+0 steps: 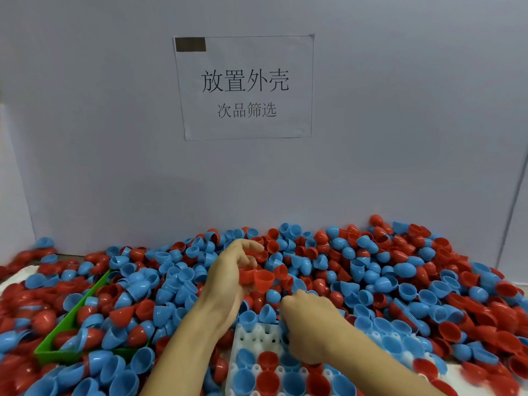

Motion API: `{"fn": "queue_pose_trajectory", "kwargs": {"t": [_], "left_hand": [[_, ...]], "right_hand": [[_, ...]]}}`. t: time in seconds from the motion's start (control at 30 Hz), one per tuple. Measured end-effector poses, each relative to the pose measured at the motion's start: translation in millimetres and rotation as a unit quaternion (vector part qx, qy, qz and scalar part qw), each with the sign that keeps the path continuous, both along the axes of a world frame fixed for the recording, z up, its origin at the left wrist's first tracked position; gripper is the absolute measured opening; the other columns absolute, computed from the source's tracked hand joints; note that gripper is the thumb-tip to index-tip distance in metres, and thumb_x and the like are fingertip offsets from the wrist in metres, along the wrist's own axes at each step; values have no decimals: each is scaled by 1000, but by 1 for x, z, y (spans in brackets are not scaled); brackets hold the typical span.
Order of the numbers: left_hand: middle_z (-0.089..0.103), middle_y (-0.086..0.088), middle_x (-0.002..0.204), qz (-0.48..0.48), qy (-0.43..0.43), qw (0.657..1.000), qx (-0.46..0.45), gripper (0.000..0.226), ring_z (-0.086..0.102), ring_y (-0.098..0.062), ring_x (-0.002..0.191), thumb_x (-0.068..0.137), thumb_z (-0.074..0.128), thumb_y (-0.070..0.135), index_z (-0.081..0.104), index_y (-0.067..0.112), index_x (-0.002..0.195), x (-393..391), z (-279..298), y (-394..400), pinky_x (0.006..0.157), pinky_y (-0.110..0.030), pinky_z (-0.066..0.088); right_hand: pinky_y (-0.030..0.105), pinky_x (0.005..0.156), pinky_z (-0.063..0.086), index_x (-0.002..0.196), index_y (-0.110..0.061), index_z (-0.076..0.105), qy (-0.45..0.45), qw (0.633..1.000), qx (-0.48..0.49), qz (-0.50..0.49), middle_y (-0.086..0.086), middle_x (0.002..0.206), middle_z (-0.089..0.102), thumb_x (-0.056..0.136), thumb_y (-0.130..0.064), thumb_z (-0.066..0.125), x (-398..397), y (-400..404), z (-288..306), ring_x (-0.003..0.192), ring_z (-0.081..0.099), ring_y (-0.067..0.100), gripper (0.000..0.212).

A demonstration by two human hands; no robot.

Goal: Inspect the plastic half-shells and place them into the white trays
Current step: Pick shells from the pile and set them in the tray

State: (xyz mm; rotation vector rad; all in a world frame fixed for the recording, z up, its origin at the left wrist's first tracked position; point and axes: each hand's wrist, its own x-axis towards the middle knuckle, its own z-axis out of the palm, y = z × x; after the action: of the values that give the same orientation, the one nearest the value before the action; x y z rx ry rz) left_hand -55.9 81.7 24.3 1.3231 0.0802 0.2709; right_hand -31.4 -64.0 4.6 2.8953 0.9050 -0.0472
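At lower left, a green bin (54, 338) lies half buried under red and blue shells (371, 267), only its near corner and left rim showing. The heap fills the table to both frame edges and up against the grey wall (114, 167) with its paper sign (245, 87). Left of centre, the left hand (228, 270) curls around a red shell (263, 277) above the pile. The right hand (311, 324) rests on the white tray (257, 337) at bottom centre; its fingers are hidden, grip unclear. The tray's near end is cut off.
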Motion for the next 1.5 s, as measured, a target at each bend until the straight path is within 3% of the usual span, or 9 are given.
{"fn": "queue_pose_trajectory", "kwargs": {"t": [0.1, 0.27, 0.47, 0.67, 0.8, 1.07, 1.23, 1.37, 1.5], "left_hand": [[43, -8, 82, -19, -14, 999, 33, 40, 45, -18, 75, 79, 33, -16, 59, 4, 103, 0, 2, 3, 67, -29, 50], [61, -6, 109, -21, -11, 989, 143, 28, 68, -17, 92, 97, 54, -2, 58, 21, 112, 0, -1, 6, 84, -29, 56], [61, 9, 96, 60, -103, 923, 365, 43, 67, -3, 84, 82, 80, 16, 53, 41, 104, -1, -6, -3, 74, -22, 59], [67, 8, 100, -5, -114, 927, 358, 43, 68, 1, 91, 86, 72, 1, 55, 35, 107, -5, -1, 3, 77, -16, 55], [74, 3, 112, -86, -100, 965, 228, 34, 71, -9, 102, 97, 58, -2, 54, 23, 119, -11, 4, 14, 82, -19, 55], [73, -15, 112, -174, -58, 967, 177, 34, 72, -24, 101, 101, 49, -2, 50, 16, 130, -14, 2, 16, 86, -29, 57], [73, -9, 114, -165, -52, 961, 215, 41, 72, -21, 101, 100, 49, -6, 52, 22, 130, -12, 1, 18, 88, -32, 56], [72, -3, 116, -171, -30, 957, 233, 38, 70, -15, 106, 101, 51, 0, 54, 26, 128, -10, -2, 19, 93, -31, 56], [62, 12, 116, -8, 10, 881, 473, 24, 58, 3, 102, 96, 61, 12, 63, 32, 109, -4, -11, 28, 82, -9, 46]], "right_hand": [[29, 52, 35, 73, -16, 39, 27, 1000, 2, -4, 2, 75, 41, 82, -12, 61, 3, -1, 7, 61, 42, 19, 24], [37, 73, 60, 100, -17, 71, -19, 994, 106, -31, 1, 95, 72, 89, -20, 51, 6, -19, 17, 81, 67, 21, 22], [8, 53, 45, 75, -32, 70, 10, 860, 505, -65, -13, 66, 69, 91, -32, 63, 10, -13, 33, 66, 64, -5, 17], [23, 50, 49, 78, -11, 76, 49, 901, 427, -52, 12, 73, 72, 92, -25, 62, 16, -15, 42, 53, 55, 18, 23], [25, 53, 51, 86, -34, 71, 53, 885, 460, 40, -5, 67, 67, 88, -17, 72, 15, -23, 47, 50, 55, 10, 17], [16, 55, 44, 97, -25, 76, 40, 892, 441, 94, -7, 63, 61, 89, -9, 70, 10, -22, 41, 50, 51, 5, 18], [30, 58, 47, 93, -24, 77, 122, 894, 411, 131, 10, 67, 64, 91, -16, 62, 7, -22, 45, 56, 52, 16, 17], [18, 54, 44, 86, -20, 76, 65, 914, 381, 121, -8, 57, 59, 91, -17, 69, 8, -15, 42, 51, 50, 3, 10], [19, 47, 35, 64, -14, 65, 29, 965, 250, 78, -9, 47, 48, 86, -14, 65, 10, -11, 37, 45, 43, 8, 22]]}}
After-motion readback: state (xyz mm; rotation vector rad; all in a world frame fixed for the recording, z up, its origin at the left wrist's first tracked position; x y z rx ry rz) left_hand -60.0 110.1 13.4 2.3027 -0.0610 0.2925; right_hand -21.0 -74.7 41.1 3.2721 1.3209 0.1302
